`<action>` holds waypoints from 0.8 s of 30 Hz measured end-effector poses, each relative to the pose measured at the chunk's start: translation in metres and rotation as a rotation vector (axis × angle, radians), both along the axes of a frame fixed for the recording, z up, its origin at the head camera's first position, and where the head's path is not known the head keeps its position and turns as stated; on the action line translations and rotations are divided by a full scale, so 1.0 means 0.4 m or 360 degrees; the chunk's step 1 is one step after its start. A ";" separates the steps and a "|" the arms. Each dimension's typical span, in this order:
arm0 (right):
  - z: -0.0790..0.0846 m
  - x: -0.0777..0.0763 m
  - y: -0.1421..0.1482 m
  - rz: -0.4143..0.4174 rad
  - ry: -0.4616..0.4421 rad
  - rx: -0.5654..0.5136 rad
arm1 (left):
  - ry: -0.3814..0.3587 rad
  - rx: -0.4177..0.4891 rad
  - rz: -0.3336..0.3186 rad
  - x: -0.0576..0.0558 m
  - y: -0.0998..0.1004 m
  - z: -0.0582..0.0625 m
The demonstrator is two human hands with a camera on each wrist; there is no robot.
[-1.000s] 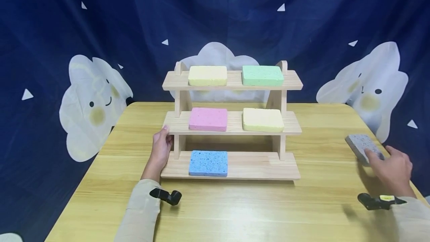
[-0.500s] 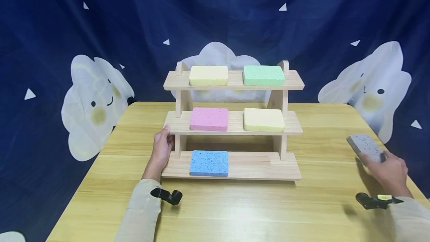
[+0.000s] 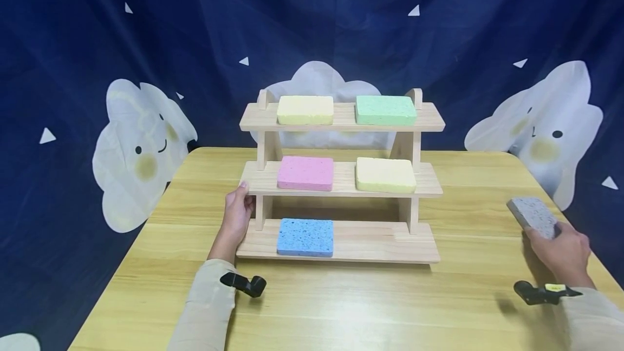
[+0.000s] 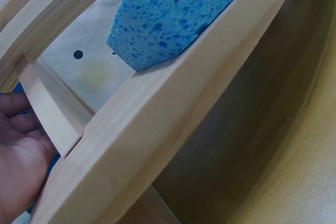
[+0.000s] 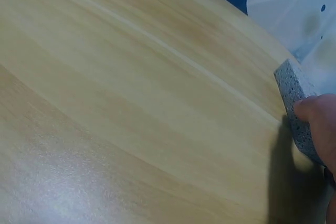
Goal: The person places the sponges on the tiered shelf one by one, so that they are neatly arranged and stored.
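Note:
At the right of the table my right hand (image 3: 563,251) grips a grey speckled sponge (image 3: 533,214) by its near end. The right wrist view shows the thumb pressed on the sponge (image 5: 294,95), with a shadow on the table below. My left hand (image 3: 236,215) holds the left end of a three-tier wooden shelf (image 3: 380,240) at its middle board, thumb on top. A blue sponge (image 3: 305,237) lies on the bottom board, at the left. The middle board carries a pink sponge (image 3: 305,173) and a pale yellow sponge (image 3: 385,174). On top sit another yellow sponge (image 3: 305,110) and a green sponge (image 3: 385,110).
The shelf stands on a light wooden table (image 3: 361,307), whose right edge runs close by my right hand. Behind hangs a dark blue curtain (image 3: 205,26) printed with white clouds and triangles. Each wrist wears a black camera mount.
My right hand has shifted slightly left with the grey sponge in its grip. My left hand keeps its hold on the shelf. The whole view has drifted a little.

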State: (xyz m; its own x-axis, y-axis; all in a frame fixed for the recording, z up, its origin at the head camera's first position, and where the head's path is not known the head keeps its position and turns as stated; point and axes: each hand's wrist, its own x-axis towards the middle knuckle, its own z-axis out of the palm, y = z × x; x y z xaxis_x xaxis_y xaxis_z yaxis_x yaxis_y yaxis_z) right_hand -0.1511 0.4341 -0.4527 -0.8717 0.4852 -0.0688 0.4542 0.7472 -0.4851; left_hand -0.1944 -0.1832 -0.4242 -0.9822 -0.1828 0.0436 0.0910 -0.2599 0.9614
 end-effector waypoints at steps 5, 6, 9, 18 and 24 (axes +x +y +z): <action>-0.003 0.007 -0.001 -0.0008 0.0048 0.0001 | -0.0001 -0.0031 -0.0024 0.000 -0.001 -0.004; -0.003 0.008 -0.002 -0.0007 0.0056 0.0008 | -0.0002 -0.0042 -0.0029 0.000 -0.001 -0.005; 0.002 0.012 -0.009 0.0030 0.0119 0.0031 | -0.0010 -0.0068 -0.0036 0.001 -0.001 -0.004; 0.039 0.028 -0.084 0.0334 0.0481 0.0107 | -0.0036 -0.0057 -0.0009 0.002 0.001 0.006; 0.071 0.043 -0.144 0.0451 0.0632 0.0145 | -0.0049 -0.0056 -0.0017 0.004 -0.001 0.005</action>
State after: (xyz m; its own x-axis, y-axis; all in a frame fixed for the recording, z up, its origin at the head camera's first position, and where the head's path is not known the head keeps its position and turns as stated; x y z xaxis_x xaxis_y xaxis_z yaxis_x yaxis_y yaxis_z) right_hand -0.1338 0.3766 -0.4245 -0.9205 0.2139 0.3271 0.0204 0.8620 -0.5065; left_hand -0.1930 -0.1835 -0.4221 -0.9851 -0.1711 0.0197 0.0587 -0.2263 0.9723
